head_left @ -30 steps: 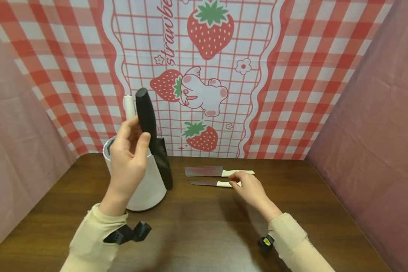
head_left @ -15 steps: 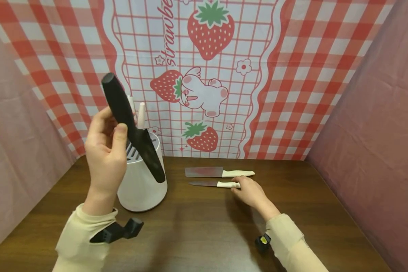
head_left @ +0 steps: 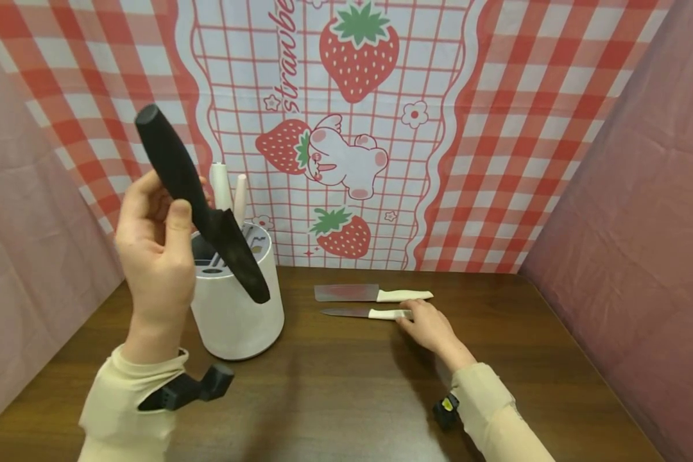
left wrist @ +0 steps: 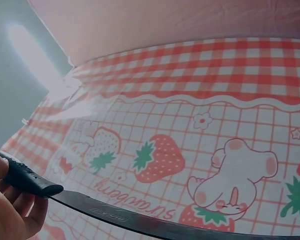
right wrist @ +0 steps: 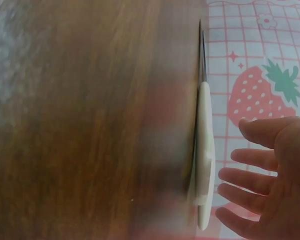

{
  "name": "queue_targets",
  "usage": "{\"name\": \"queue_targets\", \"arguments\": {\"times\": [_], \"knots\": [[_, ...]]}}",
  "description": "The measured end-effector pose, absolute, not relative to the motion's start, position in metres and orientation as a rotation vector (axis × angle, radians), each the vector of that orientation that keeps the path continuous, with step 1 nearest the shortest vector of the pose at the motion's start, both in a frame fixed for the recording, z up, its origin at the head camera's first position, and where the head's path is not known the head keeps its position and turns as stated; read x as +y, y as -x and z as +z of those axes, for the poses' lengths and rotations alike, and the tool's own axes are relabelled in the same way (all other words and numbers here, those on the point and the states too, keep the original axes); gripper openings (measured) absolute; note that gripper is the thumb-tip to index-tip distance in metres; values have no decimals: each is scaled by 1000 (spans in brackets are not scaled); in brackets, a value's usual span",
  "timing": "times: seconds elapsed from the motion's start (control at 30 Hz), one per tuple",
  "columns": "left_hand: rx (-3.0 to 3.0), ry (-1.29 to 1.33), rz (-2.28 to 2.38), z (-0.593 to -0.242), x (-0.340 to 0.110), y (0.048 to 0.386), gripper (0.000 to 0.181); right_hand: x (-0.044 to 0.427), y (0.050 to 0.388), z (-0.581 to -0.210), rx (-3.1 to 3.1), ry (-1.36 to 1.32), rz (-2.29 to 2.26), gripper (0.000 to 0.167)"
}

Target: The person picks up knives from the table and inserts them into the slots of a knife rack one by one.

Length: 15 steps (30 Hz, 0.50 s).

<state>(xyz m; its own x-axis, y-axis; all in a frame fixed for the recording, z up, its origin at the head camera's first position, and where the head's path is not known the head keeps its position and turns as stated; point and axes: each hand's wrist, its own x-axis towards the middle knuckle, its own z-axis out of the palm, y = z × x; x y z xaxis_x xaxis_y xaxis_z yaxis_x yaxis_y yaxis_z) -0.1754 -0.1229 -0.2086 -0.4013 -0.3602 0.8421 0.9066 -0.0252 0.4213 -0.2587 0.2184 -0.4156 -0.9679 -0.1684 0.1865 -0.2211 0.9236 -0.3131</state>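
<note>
Left hand (head_left: 157,247) is pinching black knife (head_left: 206,219) by its handle, so we're presumably avoiding the blade (head_left: 239,253); right hand (head_left: 430,327) is hovering loose, empty, beside small white-handled knife (head_left: 375,314).

The person wears a long, cream-beige fabric left sleeve (head_left: 124,410), softly wrinkled, its cuff bunched in folds at the wrist; a matte black, angular wrist mount (head_left: 180,391) juts from its inner side, ending in a blocky head; the matching cream-beige fabric right sleeve (head_left: 491,407) has a loose, creased cuff; a small black, boxy device (head_left: 443,417) on its inner side bears a bright yellow patch (head_left: 447,404); the left hand (head_left: 156,256) and right hand (head_left: 430,326) are bare.
</note>
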Motion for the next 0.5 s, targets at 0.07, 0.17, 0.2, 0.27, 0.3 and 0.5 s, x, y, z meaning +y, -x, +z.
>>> {"name": "queue_targets", "arguments": {"times": [0.07,0.17,0.2,0.27,0.3,0.5], "knots": [[-1213,661,-1643,-206,-124,175,24,219,260,-418,-2915,-294,508,32],[-1180,659,-1654,-201,-127,174,24,221,262,-420,-2913,-295,500,31],[-1172,652,-1653,-200,-127,174,23,221,263,-421,-2916,-298,496,31],[-1164,638,-1644,-197,-128,173,22,222,264,-422,-2923,-300,495,31],[-1158,627,-1636,-196,-129,172,22,222,265,-423,-2927,-301,491,31],[-1033,615,-1685,-189,-128,169,19,223,264,-425,-2911,-312,459,30]]}}
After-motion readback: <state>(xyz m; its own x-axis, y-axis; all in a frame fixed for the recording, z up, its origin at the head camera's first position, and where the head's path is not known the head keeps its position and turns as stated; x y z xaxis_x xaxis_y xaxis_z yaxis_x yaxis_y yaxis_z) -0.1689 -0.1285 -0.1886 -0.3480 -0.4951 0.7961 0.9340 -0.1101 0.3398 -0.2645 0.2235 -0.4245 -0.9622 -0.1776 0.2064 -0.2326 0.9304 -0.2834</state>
